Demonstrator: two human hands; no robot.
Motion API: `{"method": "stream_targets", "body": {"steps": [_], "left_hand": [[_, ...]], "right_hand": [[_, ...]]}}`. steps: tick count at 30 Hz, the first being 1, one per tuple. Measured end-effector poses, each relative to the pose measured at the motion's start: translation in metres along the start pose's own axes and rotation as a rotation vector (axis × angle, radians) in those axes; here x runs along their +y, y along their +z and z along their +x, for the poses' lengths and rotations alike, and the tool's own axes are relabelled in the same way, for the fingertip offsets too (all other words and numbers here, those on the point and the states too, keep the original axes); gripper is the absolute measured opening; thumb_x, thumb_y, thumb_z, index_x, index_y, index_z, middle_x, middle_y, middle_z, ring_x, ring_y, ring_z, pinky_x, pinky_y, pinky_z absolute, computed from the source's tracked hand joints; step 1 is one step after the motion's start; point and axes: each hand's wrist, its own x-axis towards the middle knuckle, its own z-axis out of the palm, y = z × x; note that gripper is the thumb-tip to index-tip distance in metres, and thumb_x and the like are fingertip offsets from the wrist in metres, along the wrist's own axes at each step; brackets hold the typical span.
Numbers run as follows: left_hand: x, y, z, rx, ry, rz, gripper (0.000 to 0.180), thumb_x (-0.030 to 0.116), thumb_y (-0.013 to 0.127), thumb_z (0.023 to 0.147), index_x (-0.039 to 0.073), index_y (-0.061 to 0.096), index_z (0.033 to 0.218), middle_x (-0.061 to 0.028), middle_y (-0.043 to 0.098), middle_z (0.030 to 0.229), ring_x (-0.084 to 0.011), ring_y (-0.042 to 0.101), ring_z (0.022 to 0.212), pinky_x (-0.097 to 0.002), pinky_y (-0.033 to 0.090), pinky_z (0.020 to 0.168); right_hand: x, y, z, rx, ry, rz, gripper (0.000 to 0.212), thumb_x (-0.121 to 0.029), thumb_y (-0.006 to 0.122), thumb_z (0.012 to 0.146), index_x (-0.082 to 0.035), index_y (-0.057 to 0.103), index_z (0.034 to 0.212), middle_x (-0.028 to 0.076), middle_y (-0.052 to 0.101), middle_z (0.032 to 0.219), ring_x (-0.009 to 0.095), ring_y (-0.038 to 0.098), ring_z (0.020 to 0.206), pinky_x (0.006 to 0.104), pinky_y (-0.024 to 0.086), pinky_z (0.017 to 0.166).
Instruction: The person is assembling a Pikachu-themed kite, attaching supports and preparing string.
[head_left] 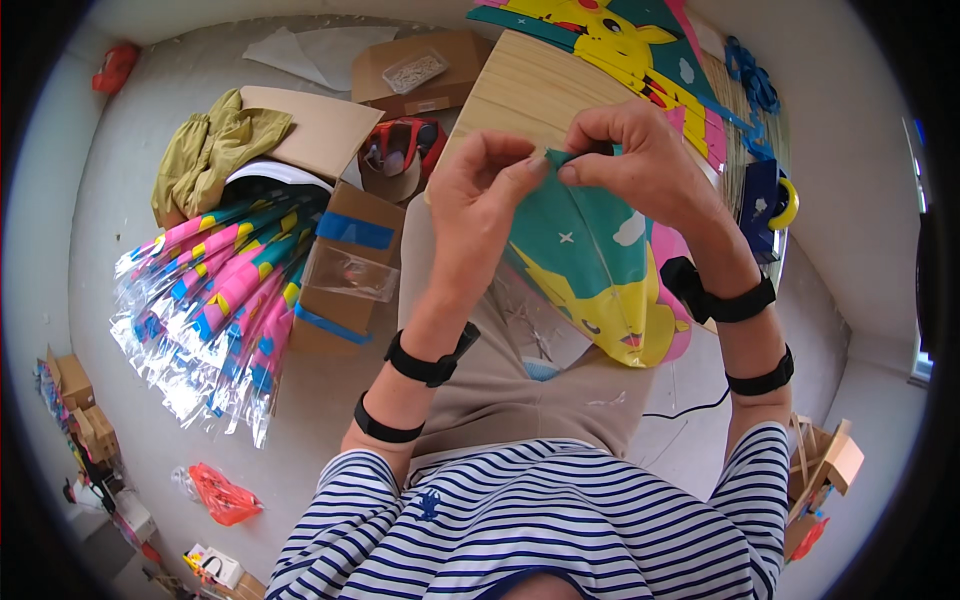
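A kite sail (580, 245) of thin teal and yellow sheet with a cartoon print hangs over my lap, its narrow top end held up at the edge of the wooden table (525, 85). My left hand (488, 190) pinches the left side of that tip between thumb and fingers. Close beside it, my right hand (640, 160) grips the right side of the tip, thumb against bent fingers. Whether something small sits between the fingertips is hidden. Pink and yellow edges of the sail drape below my right wrist.
More printed sails (610, 35) lie at the table's far right, beside thin rods (738, 170), blue ribbon (755, 80) and a tape dispenser (762, 200). On the left, a cardboard box (335, 290) holds sleeved kites (230, 275). A clear tray (414, 72) tops another box.
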Motion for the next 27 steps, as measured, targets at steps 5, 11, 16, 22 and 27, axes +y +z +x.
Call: {"method": "stream_targets", "body": {"steps": [5,11,16,22,27], "left_hand": [[0.012,0.004,-0.01,0.165,0.602,0.591,0.014,-0.002,0.074,0.08,0.001,0.068,0.092,-0.0073,0.064,0.094,-0.0184,0.061,0.091,-0.0299,0.048,0.082],[0.005,0.007,-0.002,0.144,0.635,0.688,0.012,0.0,0.074,0.08,0.001,0.07,0.091,-0.0106,0.064,0.098,-0.025,0.061,0.094,-0.0332,0.048,0.082],[0.005,0.006,-0.002,0.118,0.561,0.678,0.012,0.001,0.073,0.08,0.0,0.068,0.091,-0.0108,0.065,0.096,-0.0247,0.061,0.092,-0.0327,0.048,0.081],[0.005,0.003,-0.002,0.034,0.322,0.492,0.007,0.001,0.069,0.085,-0.002,0.065,0.09,-0.0058,0.065,0.087,-0.0142,0.061,0.081,-0.0258,0.047,0.075],[0.0,-0.002,-0.001,-0.052,0.071,0.212,0.006,0.001,0.066,0.091,-0.002,0.063,0.094,-0.0006,0.064,0.087,-0.0056,0.057,0.081,-0.0201,0.046,0.073]], "right_hand": [[0.004,0.003,0.0,0.018,-0.018,0.018,0.013,-0.005,0.069,0.072,0.006,0.063,0.077,0.007,0.057,0.06,0.01,0.051,0.059,0.0287,0.042,0.055],[0.005,0.006,0.001,0.014,-0.069,-0.002,0.012,-0.005,0.067,0.072,0.006,0.063,0.077,0.008,0.057,0.06,0.011,0.051,0.058,0.0293,0.042,0.055],[0.007,0.007,0.0,0.01,-0.063,0.01,0.012,-0.004,0.067,0.072,0.006,0.063,0.077,0.009,0.058,0.06,0.011,0.051,0.058,0.0295,0.042,0.055],[0.004,0.007,-0.001,0.003,-0.044,0.009,0.012,-0.005,0.067,0.072,0.006,0.064,0.077,0.008,0.058,0.06,0.011,0.054,0.059,0.0286,0.043,0.055],[0.009,0.005,-0.002,-0.009,-0.039,0.029,0.013,-0.006,0.068,0.075,0.005,0.065,0.081,0.007,0.059,0.062,0.011,0.055,0.061,0.0278,0.044,0.057]]}}
